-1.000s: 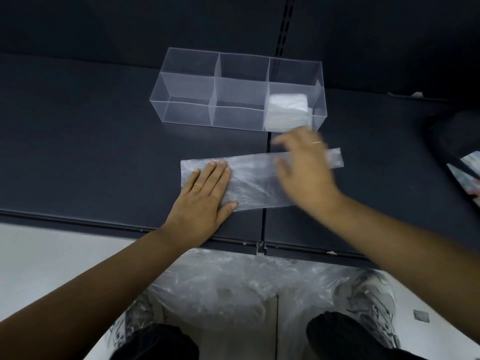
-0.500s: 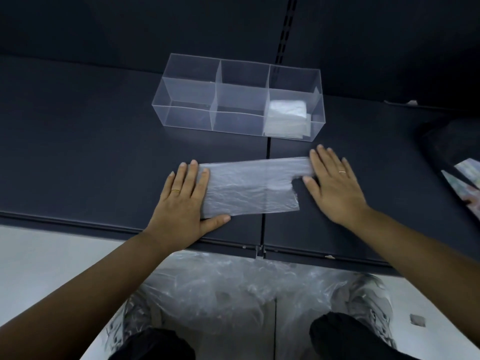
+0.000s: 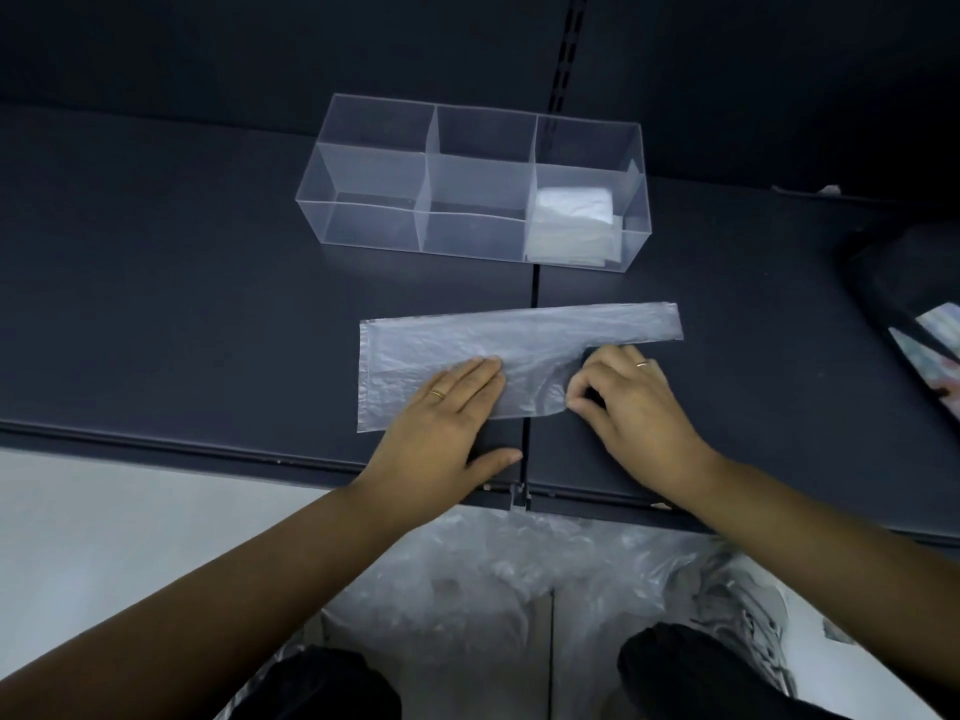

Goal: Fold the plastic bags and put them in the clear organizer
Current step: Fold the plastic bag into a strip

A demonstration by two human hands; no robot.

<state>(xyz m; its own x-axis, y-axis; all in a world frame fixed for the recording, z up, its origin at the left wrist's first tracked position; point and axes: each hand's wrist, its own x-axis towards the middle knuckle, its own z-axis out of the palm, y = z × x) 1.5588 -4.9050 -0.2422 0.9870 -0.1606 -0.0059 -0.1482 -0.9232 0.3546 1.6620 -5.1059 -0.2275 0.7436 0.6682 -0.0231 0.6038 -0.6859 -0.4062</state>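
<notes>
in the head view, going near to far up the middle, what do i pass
loose bags → shelf edge → flat bag → organizer → back wall

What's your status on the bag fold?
Left hand pressing plastic bag flat. Right hand pinching its near edge. Clear organizer behind, one folded bag in right compartment; nothing between.
</notes>
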